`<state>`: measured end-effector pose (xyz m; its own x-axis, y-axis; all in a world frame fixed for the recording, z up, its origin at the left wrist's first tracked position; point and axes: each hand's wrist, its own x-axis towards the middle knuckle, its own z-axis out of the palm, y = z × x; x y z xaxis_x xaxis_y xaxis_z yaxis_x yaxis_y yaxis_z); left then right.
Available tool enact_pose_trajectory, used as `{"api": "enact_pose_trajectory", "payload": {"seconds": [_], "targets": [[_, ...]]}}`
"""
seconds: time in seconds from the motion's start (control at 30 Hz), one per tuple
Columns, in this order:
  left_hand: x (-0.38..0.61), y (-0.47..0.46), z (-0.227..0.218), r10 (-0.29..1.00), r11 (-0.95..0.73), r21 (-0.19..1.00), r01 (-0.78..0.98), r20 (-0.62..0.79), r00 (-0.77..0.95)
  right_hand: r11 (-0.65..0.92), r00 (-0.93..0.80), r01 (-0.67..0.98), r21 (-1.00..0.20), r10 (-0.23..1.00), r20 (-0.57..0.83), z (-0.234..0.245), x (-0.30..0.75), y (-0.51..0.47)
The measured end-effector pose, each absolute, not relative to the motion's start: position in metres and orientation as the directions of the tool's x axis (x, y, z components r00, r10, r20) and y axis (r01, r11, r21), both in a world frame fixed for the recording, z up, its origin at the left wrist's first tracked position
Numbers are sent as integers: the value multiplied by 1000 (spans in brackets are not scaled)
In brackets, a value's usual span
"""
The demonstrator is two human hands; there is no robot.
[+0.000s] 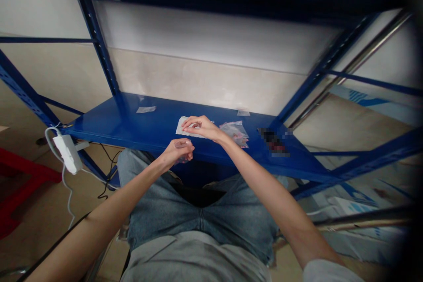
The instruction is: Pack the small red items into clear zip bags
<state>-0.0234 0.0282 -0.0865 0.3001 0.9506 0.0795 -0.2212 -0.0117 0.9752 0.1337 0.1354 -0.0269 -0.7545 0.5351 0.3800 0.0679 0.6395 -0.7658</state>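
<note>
My left hand point(176, 150) hovers at the front edge of a blue metal shelf point(128, 125), fingers curled round a small clear plastic bag point(183, 144). My right hand point(200, 127) is just behind it over the shelf, fingers pinched together above a white sheet point(182, 126) lying flat. I cannot make out what the right fingers pinch. A pile of small clear bags with pink contents point(236, 132) lies to the right of that hand.
Blue rack uprights point(99, 48) frame the shelf. A white power strip point(68, 153) hangs at its left front corner with cables. Two small clear bags point(146, 109) lie further back on the shelf. A blurred dark object point(274, 143) sits right. A red stool point(20, 185) stands left.
</note>
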Motion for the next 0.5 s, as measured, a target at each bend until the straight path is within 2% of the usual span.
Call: {"api": "enact_pose_trajectory", "payload": {"seconds": [0.07,0.17,0.27,0.5], "targets": [[-23,27,-85,949,-5,974,-227,76,307,616,-644,119,-778,645,412,-39,131,155],[-23,24,-82,941,-2,972,-236,82,330,588,-432,296,-753,785,443,-59,126,186],[-24,24,-82,938,0,971,-240,83,338,553,-287,446,-704,833,473,-77,122,207],[-25,28,-87,948,34,977,-212,35,315,583,-334,582,-567,807,487,-99,120,214]]}}
